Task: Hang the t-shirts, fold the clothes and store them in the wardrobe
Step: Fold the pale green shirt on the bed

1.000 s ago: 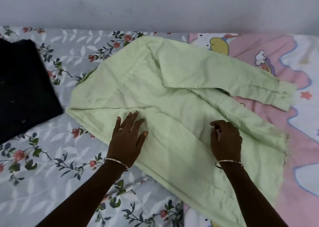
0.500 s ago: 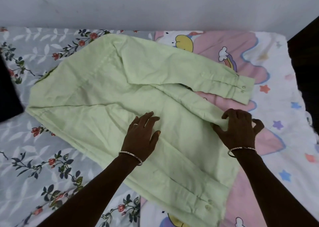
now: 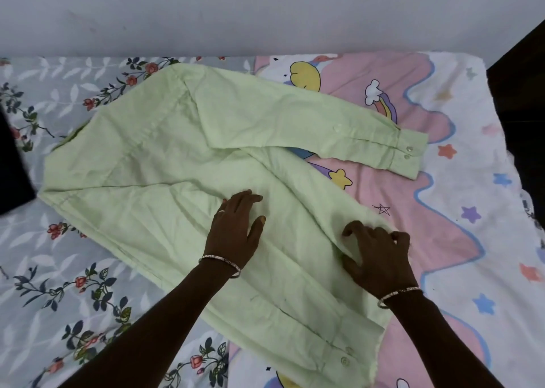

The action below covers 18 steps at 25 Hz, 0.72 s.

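A pale green long-sleeved cotton shirt lies spread out on the bed, across two sheets: a grey bedsheet with a red flower pattern on the left and a pink and white cartoon bedsheet with stars on the right. One sleeve with a buttoned cuff stretches to the right over the pink sheet. A second cuff with buttons lies near the lower edge of the picture. The left hand rests flat on the middle of the shirt, fingers stretched out, its grip holding nothing. The right hand is at the right edge of the shirt, its grip closed around a fold of the green cloth. Each wrist carries a thin metal bangle. A black garment lies at the far left edge.
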{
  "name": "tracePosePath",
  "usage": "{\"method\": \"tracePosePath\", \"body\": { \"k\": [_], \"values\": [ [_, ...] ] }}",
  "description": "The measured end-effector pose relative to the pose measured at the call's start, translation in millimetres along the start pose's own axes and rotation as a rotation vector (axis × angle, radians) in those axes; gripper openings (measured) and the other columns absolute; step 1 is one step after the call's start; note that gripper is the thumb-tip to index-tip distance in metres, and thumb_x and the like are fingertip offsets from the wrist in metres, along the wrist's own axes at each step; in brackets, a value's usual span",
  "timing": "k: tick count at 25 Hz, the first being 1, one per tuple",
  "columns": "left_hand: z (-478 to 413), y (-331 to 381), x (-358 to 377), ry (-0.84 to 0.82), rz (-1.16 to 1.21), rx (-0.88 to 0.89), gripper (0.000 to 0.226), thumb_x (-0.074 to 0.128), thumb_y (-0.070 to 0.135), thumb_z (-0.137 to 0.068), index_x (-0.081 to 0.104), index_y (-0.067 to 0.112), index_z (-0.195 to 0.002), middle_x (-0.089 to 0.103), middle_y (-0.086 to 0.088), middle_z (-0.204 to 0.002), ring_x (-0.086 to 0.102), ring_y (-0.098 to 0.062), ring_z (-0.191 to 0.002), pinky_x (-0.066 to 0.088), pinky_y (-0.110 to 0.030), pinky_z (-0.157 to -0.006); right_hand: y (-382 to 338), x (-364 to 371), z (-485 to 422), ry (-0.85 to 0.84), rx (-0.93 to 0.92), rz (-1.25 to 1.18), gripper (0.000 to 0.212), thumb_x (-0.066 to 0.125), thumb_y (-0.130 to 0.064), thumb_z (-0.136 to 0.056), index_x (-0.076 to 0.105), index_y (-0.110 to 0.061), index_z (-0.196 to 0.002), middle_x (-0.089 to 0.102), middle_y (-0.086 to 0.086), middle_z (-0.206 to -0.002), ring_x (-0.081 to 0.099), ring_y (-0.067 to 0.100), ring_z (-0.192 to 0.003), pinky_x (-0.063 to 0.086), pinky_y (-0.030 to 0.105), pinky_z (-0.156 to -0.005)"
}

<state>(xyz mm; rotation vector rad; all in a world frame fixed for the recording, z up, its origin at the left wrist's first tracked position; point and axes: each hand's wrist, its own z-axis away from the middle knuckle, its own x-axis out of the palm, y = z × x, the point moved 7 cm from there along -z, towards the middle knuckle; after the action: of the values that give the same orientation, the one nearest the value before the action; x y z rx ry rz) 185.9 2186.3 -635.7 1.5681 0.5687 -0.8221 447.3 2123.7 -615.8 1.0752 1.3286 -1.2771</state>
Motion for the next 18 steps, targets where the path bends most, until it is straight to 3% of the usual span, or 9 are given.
{"method": "tracePosePath", "body": {
  "k": [3,5,8,9,11,13,15,16,18],
  "values": [
    [-18.0,-10.5,-20.1,0.09,0.065,-0.036,0.048,0.044,0.039,-0.087,0.059,0.015,-0.126,0.059,-0.002,-0.127,0.057,-0.022,-0.118,0.046,-0.036,-0.099,-9.6,-6.0,-12.9,0.015,0.038,-0.228,0.044,0.064,-0.052,-0.073,0.059,-0.033,-0.112,0.049,-0.018,-0.076,0.054,0.008,-0.075,0.023,0.031,-0.077],
    [-34.7,-24.1,-34.6,0.143,0.001,-0.061,0.05,0.046,0.038,-0.085,0.059,0.013,-0.126,0.06,-0.006,-0.127,0.058,-0.027,-0.115,0.045,-0.042,-0.1,-22.2,-13.4,-36.4,0.053,0.061,-0.337,0.034,0.055,-0.056,-0.08,0.064,-0.033,-0.104,0.055,-0.018,-0.078,0.054,0.006,-0.077,0.025,0.031,-0.075],
    [-48.1,-74.5,-38.9,-0.041,-0.286,-0.296,0.062,0.053,0.043,-0.092,0.04,0.018,-0.147,0.036,-0.009,-0.156,0.033,-0.03,-0.145,0.02,-0.054,-0.116,-43.0,-15.7,-85.1,0.081,0.122,-0.564,0.022,0.061,-0.047,-0.089,0.067,-0.027,-0.096,0.064,-0.016,-0.082,0.06,0.006,-0.078,0.042,0.031,-0.073],
    [-45.2,-92.0,-33.6,-0.168,-0.356,-0.364,0.073,0.051,0.05,-0.094,0.026,0.02,-0.155,0.018,-0.007,-0.164,0.017,-0.028,-0.151,0.01,-0.054,-0.119,-44.4,-8.1,-104.1,0.06,0.2,-0.685,0.019,0.067,-0.041,-0.09,0.065,-0.025,-0.1,0.066,-0.013,-0.084,0.063,0.006,-0.077,0.046,0.024,-0.073],
    [-35.3,-112.8,-22.9,-0.307,-0.42,-0.38,0.089,0.031,0.072,-0.088,0.002,0.025,-0.159,-0.007,0.0,-0.167,-0.003,-0.024,-0.154,-0.001,-0.052,-0.121,-51.1,6.9,-137.7,-0.003,0.445,-0.909,0.036,0.073,-0.044,-0.083,0.057,-0.029,-0.111,0.07,-0.002,-0.09,0.067,0.01,-0.079,0.051,0.017,-0.077],
    [-32.4,-115.4,-17.7,-0.328,-0.427,-0.363,0.101,0.003,0.079,-0.071,-0.007,0.028,-0.158,-0.016,0.002,-0.165,-0.011,-0.022,-0.153,-0.005,-0.051,-0.121,-55.4,24.5,-167.2,-0.021,0.694,-1.114,0.055,0.075,-0.051,-0.072,0.051,-0.033,-0.118,0.072,0.007,-0.099,0.069,0.024,-0.08,0.057,0.034,-0.079],
    [-33.2,-116.5,-16.1,-0.338,-0.396,-0.383,0.105,-0.004,0.078,-0.064,-0.01,0.029,-0.157,-0.019,0.003,-0.164,-0.014,-0.021,-0.152,-0.008,-0.05,-0.121,-51.9,42.5,-198.6,0.03,0.91,-1.416,0.06,0.083,-0.035,-0.071,0.048,-0.028,-0.119,0.067,0.011,-0.107,0.065,0.025,-0.075,0.058,0.038,-0.07],
    [-33.4,-116.7,-16.2,-0.339,-0.389,-0.389,0.105,-0.005,0.079,-0.064,-0.011,0.03,-0.157,-0.02,0.003,-0.164,-0.015,-0.021,-0.152,-0.008,-0.049,-0.121,-48.9,50.3,-214.6,0.057,0.992,-1.57,0.057,0.083,-0.028,-0.07,0.05,-0.024,-0.117,0.065,0.011,-0.113,0.064,0.024,-0.078,0.06,0.039,-0.072],
    [-33.2,-116.4,-16.9,-0.344,-0.39,-0.386,0.107,-0.005,0.081,-0.063,-0.01,0.03,-0.157,-0.019,0.004,-0.164,-0.014,-0.02,-0.152,-0.008,-0.048,-0.121,-46.9,44.9,-239.2,0.093,0.975,-1.694,0.025,0.074,-0.024,-0.084,0.055,-0.019,-0.099,0.062,0.008,-0.113,0.064,0.014,-0.078,0.059,0.025,-0.065]
  ]
}}
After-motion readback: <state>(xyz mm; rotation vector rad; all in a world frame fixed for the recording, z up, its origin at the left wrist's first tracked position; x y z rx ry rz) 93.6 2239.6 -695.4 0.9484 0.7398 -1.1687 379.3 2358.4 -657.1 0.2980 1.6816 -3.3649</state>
